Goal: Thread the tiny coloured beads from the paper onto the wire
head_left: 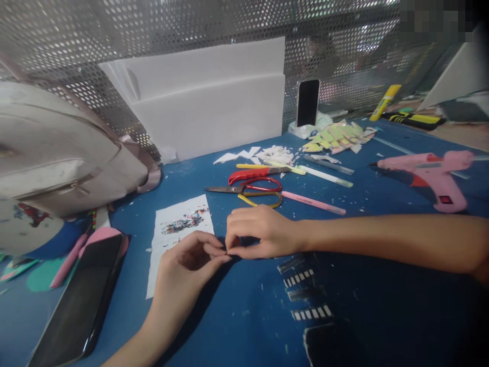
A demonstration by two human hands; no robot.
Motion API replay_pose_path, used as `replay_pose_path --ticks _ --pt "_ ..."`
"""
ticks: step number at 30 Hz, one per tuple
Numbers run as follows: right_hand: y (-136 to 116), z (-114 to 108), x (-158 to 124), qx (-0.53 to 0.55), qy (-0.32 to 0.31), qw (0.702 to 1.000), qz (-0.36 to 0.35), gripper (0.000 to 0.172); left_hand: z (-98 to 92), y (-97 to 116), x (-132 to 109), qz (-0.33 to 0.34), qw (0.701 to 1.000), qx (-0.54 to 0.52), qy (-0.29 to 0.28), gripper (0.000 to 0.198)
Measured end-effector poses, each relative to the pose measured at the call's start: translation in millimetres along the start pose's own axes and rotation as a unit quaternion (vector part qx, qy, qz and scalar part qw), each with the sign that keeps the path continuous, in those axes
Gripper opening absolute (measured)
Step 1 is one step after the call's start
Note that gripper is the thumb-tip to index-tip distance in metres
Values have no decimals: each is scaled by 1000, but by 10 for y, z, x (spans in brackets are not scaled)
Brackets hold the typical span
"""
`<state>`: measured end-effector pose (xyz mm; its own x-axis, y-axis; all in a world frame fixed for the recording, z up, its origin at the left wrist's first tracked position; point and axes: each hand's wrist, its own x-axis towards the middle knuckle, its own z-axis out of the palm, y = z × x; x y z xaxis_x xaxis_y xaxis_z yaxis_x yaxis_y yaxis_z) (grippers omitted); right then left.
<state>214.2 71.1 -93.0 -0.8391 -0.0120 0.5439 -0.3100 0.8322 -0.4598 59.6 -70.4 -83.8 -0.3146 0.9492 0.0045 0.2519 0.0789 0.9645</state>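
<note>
My left hand [187,267] and my right hand [260,232] meet over the blue table, thumbs and fingertips pinched together. Whatever sits between the fingertips is too small to make out. Just behind my left hand lies a white sheet of paper [162,255] bearing a scatter of tiny multicoloured bits [187,223]. Beyond my right hand are scissors [225,189] with dark red and yellow-brown handles, and a red-handled cutting tool [244,175]. Several black strips [300,278], some with white blocks along them, lie to the right of my hands, below my right forearm.
A pink glue gun [431,168] rests at the right. Markers [313,202], white scraps [275,154] and yellow-green paper pieces [332,137] spread behind. One phone [307,103] leans at the back; another phone [82,300] lies left, near a pale backpack [64,148]. White boards [217,107] stand behind.
</note>
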Motion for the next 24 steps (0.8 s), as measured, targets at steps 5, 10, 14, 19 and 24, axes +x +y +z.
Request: replay_pose_path --ticks 5,10,14,19,24 --pt "5 -30 21 16 -16 1000 -9 9 -11 -14 13 10 1000 1 -3 17" --pt "3 -22 18 16 -24 999 -15 9 -14 -41 16 42 999 6 -13 21" --pt "-9 -27 30 34 25 997 62 4 -44 -45 -44 146 987 69 14 18" --pt "44 -50 69 100 132 965 203 5 -70 91 -124 390 898 167 -113 19" --pt "82 -42 71 102 143 961 215 5 -26 131 -190 511 818 240 -110 17"
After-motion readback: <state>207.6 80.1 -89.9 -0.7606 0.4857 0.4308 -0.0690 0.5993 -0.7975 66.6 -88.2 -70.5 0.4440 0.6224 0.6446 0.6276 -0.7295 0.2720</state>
